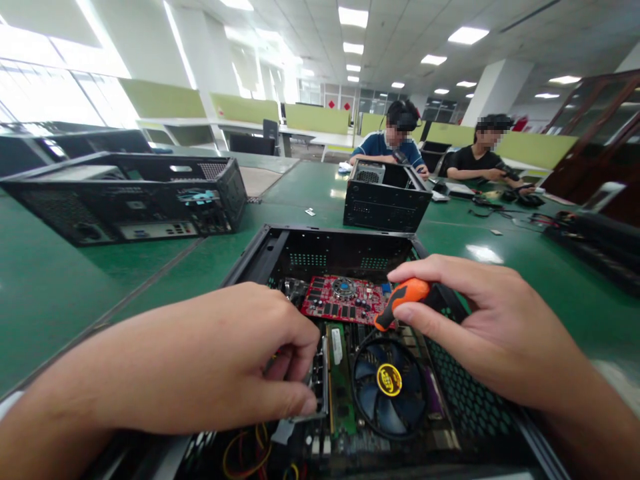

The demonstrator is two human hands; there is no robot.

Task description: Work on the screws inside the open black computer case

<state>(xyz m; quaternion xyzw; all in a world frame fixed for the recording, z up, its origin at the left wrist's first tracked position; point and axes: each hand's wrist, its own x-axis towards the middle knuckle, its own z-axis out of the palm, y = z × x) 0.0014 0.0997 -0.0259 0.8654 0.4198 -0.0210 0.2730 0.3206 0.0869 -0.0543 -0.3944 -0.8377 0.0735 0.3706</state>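
Observation:
An open black computer case [280,250] lies in front of me on the green table [60,293]. Inside it I see a red graphics card [345,300], a green memory stick [341,380] and a black cooler fan with a yellow hub [389,380]. My left hand [225,360] is curled, its fingers pinching a metal part at the left of the memory slots. My right hand [480,327] grips a screwdriver with an orange and black handle [407,297], held over the fan and the red card.
A second black case [125,193] lies on its side at the left, a third [385,193] stands upright behind mine. Two people sit at the far side of the table. Cables and black gear [595,233] lie at the right. Small screws dot the green top.

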